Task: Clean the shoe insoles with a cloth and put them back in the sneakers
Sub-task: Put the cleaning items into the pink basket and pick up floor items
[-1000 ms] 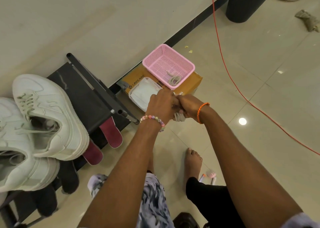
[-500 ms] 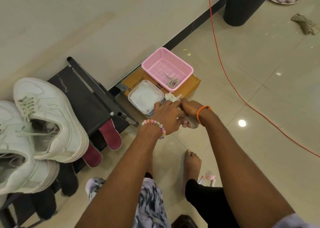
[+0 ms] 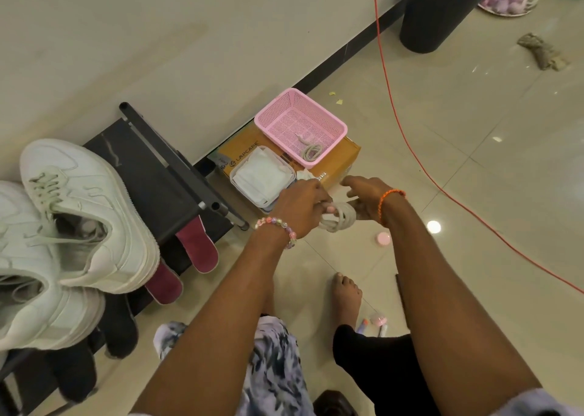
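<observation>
A coiled pale shoelace (image 3: 338, 221) is gripped by the left hand (image 3: 298, 208), whose fingers are curled around the loops. The right hand (image 3: 363, 199) is held just beside it, fingers spread and loosely bent, apparently touching the coil's far side, though contact is hard to confirm. Just beyond the left hand, a clear container of folded white cloths (image 3: 260, 177) is seen on a cardboard box (image 3: 344, 159). Further out, a pink basket (image 3: 300, 126) is set on the same box, holding another lace. Well to the left of the left hand, two white sneakers (image 3: 85, 216) are placed on a black rack (image 3: 164, 178), and two maroon insoles (image 3: 199, 248) are leaned against its edge.
</observation>
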